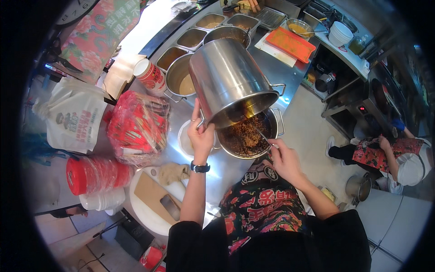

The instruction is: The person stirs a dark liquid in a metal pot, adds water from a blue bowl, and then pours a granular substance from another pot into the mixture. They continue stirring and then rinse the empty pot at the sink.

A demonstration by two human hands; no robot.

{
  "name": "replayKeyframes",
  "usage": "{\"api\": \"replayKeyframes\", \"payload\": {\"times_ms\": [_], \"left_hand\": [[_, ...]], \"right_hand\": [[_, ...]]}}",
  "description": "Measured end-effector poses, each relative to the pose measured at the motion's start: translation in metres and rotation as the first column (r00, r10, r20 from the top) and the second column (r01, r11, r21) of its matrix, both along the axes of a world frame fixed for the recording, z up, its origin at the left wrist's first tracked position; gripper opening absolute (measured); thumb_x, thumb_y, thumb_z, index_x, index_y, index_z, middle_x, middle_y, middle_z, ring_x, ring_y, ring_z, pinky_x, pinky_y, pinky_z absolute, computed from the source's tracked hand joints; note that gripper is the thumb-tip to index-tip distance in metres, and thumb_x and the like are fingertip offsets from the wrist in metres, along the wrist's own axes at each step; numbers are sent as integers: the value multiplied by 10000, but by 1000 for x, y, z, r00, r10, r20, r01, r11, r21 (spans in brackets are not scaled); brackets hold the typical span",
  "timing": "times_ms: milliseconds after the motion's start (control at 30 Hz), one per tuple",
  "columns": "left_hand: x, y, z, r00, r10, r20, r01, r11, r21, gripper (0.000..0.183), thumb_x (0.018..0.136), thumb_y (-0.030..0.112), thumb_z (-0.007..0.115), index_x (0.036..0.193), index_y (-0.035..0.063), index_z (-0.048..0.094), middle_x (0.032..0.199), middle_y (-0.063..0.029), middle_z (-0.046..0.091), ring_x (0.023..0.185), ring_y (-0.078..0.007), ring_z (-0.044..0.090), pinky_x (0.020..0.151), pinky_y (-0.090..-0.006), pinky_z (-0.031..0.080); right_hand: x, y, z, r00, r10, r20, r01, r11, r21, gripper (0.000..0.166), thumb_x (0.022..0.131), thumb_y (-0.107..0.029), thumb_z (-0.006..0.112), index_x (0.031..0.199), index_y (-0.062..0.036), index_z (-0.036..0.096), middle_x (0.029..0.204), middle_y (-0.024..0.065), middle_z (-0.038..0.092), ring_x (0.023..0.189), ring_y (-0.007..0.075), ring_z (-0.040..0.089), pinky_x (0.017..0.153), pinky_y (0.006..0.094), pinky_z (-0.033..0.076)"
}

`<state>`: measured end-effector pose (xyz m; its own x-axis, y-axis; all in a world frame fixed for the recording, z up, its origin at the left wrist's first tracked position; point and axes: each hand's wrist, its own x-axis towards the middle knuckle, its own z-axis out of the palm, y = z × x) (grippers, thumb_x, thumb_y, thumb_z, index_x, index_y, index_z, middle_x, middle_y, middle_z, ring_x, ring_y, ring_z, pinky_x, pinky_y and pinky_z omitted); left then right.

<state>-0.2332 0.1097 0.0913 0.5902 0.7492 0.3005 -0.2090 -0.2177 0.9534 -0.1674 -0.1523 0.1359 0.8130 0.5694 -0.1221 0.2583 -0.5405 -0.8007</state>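
My left hand grips the side handle of a large stainless steel stockpot, which is tilted with its mouth down toward me. Amber liquid shows at its rim, above a second steel pot on the counter. That lower pot holds dark liquid with brown bits. In my right hand is the thin metal handle of a utensil, its far end down in the dark mix. A white round container stands left of the lower pot, partly hidden by my left hand.
Behind the tilted pot are a pot of pale liquid and steel food pans. An orange tray lies at the back right. Plastic-wrapped chopsticks and a white round board are at left. A co-worker stands at right.
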Motion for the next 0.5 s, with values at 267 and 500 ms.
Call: {"api": "replayKeyframes", "payload": {"times_ms": [267,500], "left_hand": [[-2,9,-24,999,-14,-31,16,997,73,625,761,-119,592,1373,-3,537,703,131,397,586,15,237,528,-171,203],[-2,-2,-8,1000,1,12,-3,992,128,145,728,-150,551,840,-63,520,1562,-10,395,564,5,233,501,-169,228]], "right_hand": [[59,73,2,965,-73,251,43,992,121,264,928,-131,534,1175,-78,610,707,231,645,676,443,636,634,496,511],[54,80,-7,954,8,299,-3,1000,-19,270,883,-100,554,1130,-77,659,742,267,642,701,435,651,667,508,533]]}}
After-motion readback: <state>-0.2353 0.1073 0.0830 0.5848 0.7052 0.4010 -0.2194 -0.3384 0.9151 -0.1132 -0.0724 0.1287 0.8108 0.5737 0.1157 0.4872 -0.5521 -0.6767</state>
